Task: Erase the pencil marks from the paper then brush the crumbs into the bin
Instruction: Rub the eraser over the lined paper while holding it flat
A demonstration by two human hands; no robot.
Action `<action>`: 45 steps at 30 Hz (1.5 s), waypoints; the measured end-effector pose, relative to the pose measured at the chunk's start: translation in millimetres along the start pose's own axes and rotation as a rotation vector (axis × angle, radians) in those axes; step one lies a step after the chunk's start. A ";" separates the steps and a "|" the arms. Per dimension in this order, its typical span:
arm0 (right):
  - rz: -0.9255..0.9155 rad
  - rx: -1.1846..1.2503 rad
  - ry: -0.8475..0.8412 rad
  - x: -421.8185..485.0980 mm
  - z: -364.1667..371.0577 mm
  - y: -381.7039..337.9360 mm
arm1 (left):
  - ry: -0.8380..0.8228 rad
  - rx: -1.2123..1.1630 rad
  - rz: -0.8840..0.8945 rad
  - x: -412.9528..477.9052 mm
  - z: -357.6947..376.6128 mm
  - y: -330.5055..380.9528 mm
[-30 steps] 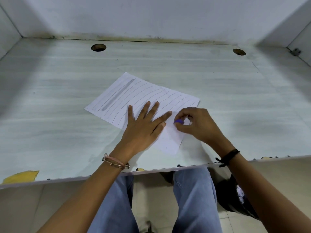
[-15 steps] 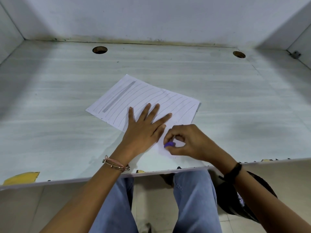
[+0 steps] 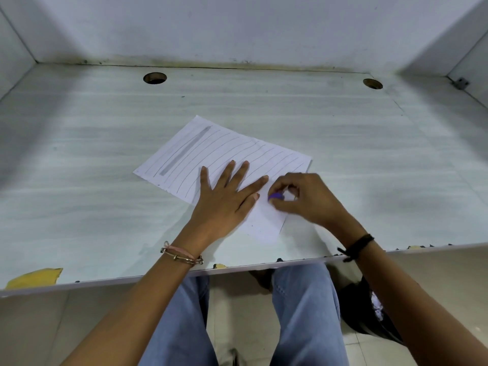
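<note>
The table (image 3: 343,159) gives us open room on every side of the lined paper (image 3: 237,154), though its front edge is near. Our left hand (image 3: 224,204) lies flat and spread, pinning the paper. Our right hand (image 3: 306,199) fingers pinch a purple eraser (image 3: 276,197); we rub with short strokes away from the pinning hand.

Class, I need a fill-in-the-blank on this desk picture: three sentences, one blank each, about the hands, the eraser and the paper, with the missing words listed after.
1. The left hand lies ____ on the paper, fingers spread.
2. The right hand pinches an eraser whose colour is ____.
3. The thick grey pencil mark lies near the sheet's ____ edge.

Missing words: flat; purple; left
</note>
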State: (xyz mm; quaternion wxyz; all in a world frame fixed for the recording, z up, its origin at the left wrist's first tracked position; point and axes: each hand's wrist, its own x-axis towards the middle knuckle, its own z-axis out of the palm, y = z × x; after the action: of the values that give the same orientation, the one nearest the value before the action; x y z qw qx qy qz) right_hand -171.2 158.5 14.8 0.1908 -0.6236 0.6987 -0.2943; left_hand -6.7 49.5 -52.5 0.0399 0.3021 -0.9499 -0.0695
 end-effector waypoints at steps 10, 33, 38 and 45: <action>-0.005 0.076 -0.108 -5.8 -0.8 4.3 | 0.000 0.012 0.003 -0.2 -0.6 -0.7; 0.170 0.066 0.033 -9.3 0.5 5.7 | -0.056 0.019 0.076 13.5 -0.3 21.2; 0.217 -0.086 0.163 8.2 -14.5 19.3 | -0.027 -0.012 0.081 13.4 2.7 20.0; 0.069 -0.222 -0.017 8.0 -13.7 10.4 | -0.027 0.012 0.083 14.8 3.1 20.4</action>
State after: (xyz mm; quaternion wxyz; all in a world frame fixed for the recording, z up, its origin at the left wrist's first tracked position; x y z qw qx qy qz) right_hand -189.0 153.5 19.2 0.1365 -0.6189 0.7465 -0.2027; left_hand -30.6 57.7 -51.9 0.0282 0.2619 -0.9624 -0.0660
